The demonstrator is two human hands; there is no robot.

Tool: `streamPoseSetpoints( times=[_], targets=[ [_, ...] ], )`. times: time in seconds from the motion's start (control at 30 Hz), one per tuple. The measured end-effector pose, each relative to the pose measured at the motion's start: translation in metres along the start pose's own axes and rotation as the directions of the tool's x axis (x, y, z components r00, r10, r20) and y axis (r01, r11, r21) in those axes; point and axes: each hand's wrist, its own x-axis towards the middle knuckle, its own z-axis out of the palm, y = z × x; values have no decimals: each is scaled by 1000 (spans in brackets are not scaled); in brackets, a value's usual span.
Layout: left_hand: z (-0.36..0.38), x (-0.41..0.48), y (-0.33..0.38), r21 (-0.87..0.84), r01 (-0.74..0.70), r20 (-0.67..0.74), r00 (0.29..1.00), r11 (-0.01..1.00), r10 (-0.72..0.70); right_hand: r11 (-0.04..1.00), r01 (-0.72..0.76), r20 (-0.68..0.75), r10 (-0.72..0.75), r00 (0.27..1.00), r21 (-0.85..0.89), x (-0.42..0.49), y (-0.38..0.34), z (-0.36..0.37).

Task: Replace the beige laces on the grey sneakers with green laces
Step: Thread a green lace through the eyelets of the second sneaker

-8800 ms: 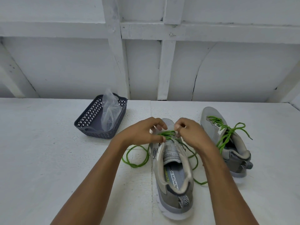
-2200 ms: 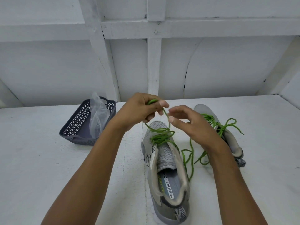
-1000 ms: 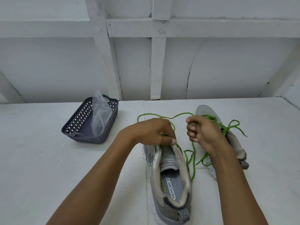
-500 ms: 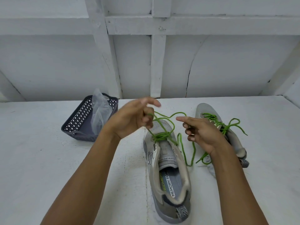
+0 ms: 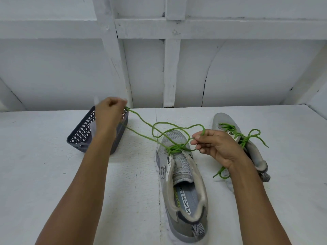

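White painted boards back a white table point(image 5: 44, 174), where the near grey sneaker point(image 5: 187, 175) lies heel towards me. My left hand point(image 5: 109, 112) is raised in front of the dark lattice basket point(image 5: 79, 137), fingers curled, pinching the green lace point(image 5: 141, 121), which runs down to the eyelets nearest the toe. My right hand point(image 5: 219, 149), just right of that toe, pinches a slack loop of it between thumb and fingertips. Behind my right wrist sits the second sneaker point(image 5: 226, 121), laced green. The near insole reads "MEMORY FOA", the rest hidden; the tongue's print is too small to read.
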Motion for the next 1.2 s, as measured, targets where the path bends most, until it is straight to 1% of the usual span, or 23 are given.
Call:
streamPoseSetpoints(
  times=[0.03, 0.07, 0.1, 0.13, 0.17, 0.2, 0.23, 0.27, 0.33, 0.37, 0.4, 0.47, 0.5, 0.57, 0.7, 1.03, 1.2],
  targets=[
    [1, 0, -5, 290, -66, 2, 998, 955, 68, 1000, -1, -12, 1, 1000, 7, 0, 0, 1],
    [3, -3, -8, 512, -122, 64, 993, 851, 103, 1000, -3, -22, 3, 1000, 14, 0, 0, 1],
    [7, -6, -9, 633, -196, 157, 980, 749, 124, 1000, -5, -25, 5, 1000, 15, -1, 0, 1],
    [11, -12, -7, 659, -275, 263, 956, 700, 128, 1000, -8, -22, 8, 1000, 4, -1, 0, 2],
    [15, -20, -3, 610, -356, 391, 912, 708, 122, 1000, -11, -17, 11, 1000, -20, -2, 0, 2],
    [20, -28, -1, 528, -420, 530, 842, 738, 100, 999, -16, -14, 15, 1000, -51, -2, 0, 2],
    [25, -35, 2, 449, -459, 655, 753, 767, 67, 996, -21, -14, 20, 1000, -82, -3, 1, 1],
    [30, -43, 3, 389, -473, 750, 660, 790, 26, 994, -29, -16, 27, 1000, -110, -3, 1, 0],
    [41, -54, 7, 332, -499, 861, 507, 800, -40, 986, -43, -12, 42, 999, -160, -3, 2, 0],
    [46, -59, 9, 330, -509, 883, 463, 795, -70, 981, -53, 0, 54, 999, -187, -4, 2, 0],
    [52, -61, 9, 343, -521, 893, 438, 781, -100, 975, -62, 14, 66, 998, -212, -5, 3, -1],
    [59, -65, 9, 386, -588, 901, 407, 710, -153, 965, -75, 34, 86, 996, -252, -6, 3, 0],
    [62, -66, 8, 404, -627, 901, 398, 667, -173, 961, -78, 37, 91, 995, -265, -7, 3, 0],
    [64, -68, 7, 433, -661, 893, 407, 613, -192, 956, -76, 41, 91, 995, -283, -9, 2, 1],
    [67, -70, 3, 442, -689, 886, 436, 575, -158, 941, -36, -2, 38, 999, -337, -9, 3, 3],
    [65, -74, -4, 467, -602, 845, 519, 648, -127, 908, 11, -50, -35, 998, -418, -8, 5, 10],
    [67, -79, -3, 464, -578, 838, 533, 671, -120, 893, 80, -79, -127, 989, -442, -11, 3, 15]
  ],
)
